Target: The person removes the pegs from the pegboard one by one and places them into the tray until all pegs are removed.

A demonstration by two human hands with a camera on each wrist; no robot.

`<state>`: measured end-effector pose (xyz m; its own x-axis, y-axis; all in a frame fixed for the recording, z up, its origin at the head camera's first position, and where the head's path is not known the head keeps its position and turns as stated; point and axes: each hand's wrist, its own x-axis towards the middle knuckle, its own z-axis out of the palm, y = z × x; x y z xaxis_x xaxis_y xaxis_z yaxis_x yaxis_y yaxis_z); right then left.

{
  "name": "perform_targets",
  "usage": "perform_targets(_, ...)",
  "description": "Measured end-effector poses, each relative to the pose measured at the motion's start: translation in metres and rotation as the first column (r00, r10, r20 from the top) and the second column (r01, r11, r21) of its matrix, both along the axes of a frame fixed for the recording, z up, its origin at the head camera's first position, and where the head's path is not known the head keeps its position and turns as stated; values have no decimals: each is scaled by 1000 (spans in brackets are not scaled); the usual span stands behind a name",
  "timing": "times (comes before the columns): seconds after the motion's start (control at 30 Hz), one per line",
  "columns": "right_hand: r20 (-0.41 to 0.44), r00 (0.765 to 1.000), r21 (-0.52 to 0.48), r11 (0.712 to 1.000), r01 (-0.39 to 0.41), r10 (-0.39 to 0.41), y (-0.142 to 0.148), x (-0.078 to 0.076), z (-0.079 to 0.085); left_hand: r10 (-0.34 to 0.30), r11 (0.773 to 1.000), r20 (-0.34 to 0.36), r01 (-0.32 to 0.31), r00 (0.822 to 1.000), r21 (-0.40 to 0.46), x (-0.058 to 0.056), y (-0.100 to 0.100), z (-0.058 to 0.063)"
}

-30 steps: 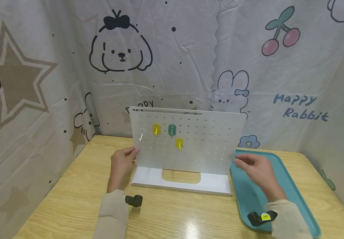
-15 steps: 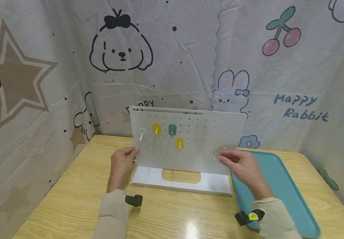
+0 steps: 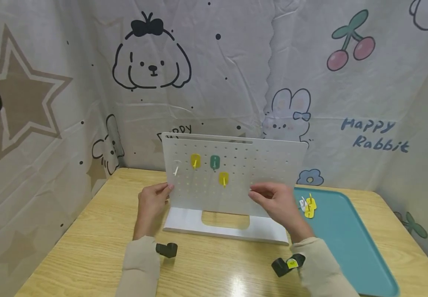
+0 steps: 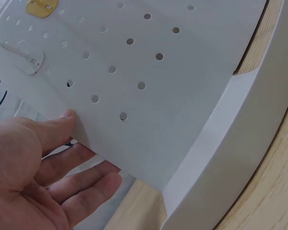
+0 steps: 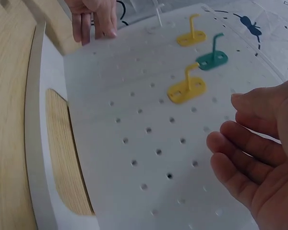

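Note:
My left hand [image 3: 152, 205] grips the left edge of a white pegboard [image 3: 199, 194], thumb on the front face and fingers beyond the edge, as the left wrist view [image 4: 43, 167] shows. Two yellow hooks [image 3: 195, 161], a green hook [image 3: 215, 162] and a whitish clear hook [image 3: 176, 168] sit on its left half. In front of the right half is my right hand [image 3: 275, 202], thumb and index fingertips close together. A small pale bit shows at those tips in the head view; the right wrist view does not make clear whether anything is between them.
On the right a teal tray [image 3: 351, 247] lies on the wooden table [image 3: 206, 268], holding yellow hooks [image 3: 310, 207] and a white hook [image 3: 303, 203]. The pegboard's base [image 3: 184, 220] has a wide cut-out. Printed curtain [image 3: 228, 82] hangs behind.
My right hand has moved left from over the tray's edge to the front of the pegboard, uncovering the hooks in the tray. The left hand and the board have stayed put.

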<state>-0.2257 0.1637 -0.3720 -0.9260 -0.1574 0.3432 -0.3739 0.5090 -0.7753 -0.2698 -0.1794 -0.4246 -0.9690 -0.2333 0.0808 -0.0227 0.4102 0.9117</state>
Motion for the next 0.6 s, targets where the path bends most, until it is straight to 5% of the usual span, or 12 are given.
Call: perform_targets(0.6,-32,997,-48,997,-66,64,-54,-18,-1,-9,999,15,8,1000,37,-1,-1,0)
